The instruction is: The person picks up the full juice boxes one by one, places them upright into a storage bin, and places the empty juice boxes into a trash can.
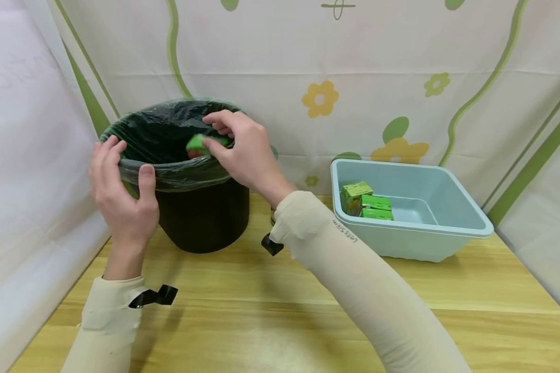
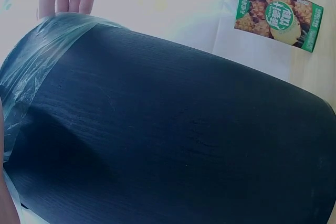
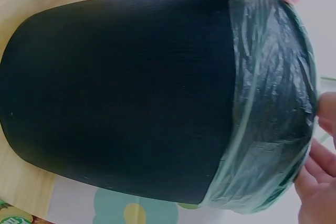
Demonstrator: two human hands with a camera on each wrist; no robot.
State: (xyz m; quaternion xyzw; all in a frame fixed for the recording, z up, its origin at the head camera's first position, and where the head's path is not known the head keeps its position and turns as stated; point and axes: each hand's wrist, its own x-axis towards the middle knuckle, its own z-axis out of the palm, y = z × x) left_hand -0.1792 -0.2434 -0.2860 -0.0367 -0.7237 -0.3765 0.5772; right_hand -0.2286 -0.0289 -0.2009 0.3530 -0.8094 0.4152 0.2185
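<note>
My left hand (image 1: 123, 194) grips the near left rim of a black trash bin (image 1: 200, 220), its thumb on the outside of the liner. A translucent green bag (image 3: 268, 98) lines the bin and folds over its rim. Above the right side of the bin's mouth is my right hand (image 1: 245, 147), thumb and fingers spread apart. A small green juice box (image 1: 196, 146), blurred, shows just past the thumb, inside the mouth. In the right wrist view, fingers of the right hand (image 3: 320, 182) appear close beside the liner's edge.
At the right stands a pale blue tub (image 1: 410, 241) with several green juice boxes (image 1: 375, 203) in its left end. Another juice box with pineapple pictures (image 2: 275, 14) is on the wooden table (image 1: 242, 316) beside the bin. A patterned curtain (image 1: 270, 62) hangs behind.
</note>
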